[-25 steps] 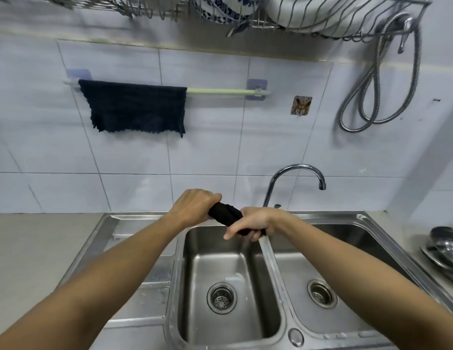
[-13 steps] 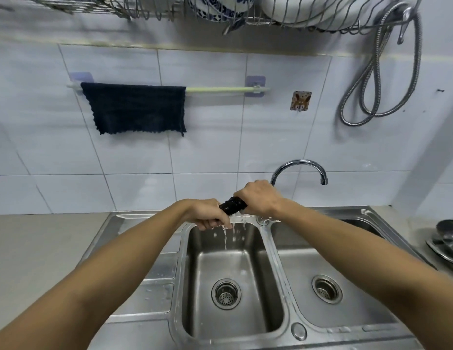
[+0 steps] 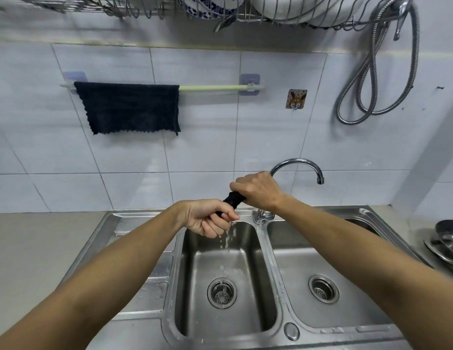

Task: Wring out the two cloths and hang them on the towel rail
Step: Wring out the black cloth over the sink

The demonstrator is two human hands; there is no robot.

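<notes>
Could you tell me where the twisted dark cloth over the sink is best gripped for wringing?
At its two ends, as now: the left hand grips the near, lower end and the right hand the far, upper end. The twisted cloth is a short rope, so opposed fists from either side probably twist it best.

A home kitchen: a steel double sink (image 3: 266, 248) with a curved tap (image 3: 296, 164) lies below the fingers (image 3: 218, 223), white wall tiles (image 3: 271, 137) behind them, a dish rack (image 3: 271, 13) of plates overhead.

Two dark cloths (image 3: 234, 199) (image 3: 129, 107), two sink basins (image 3: 248, 238) (image 3: 372, 294), one tap (image 3: 296, 164)
</notes>
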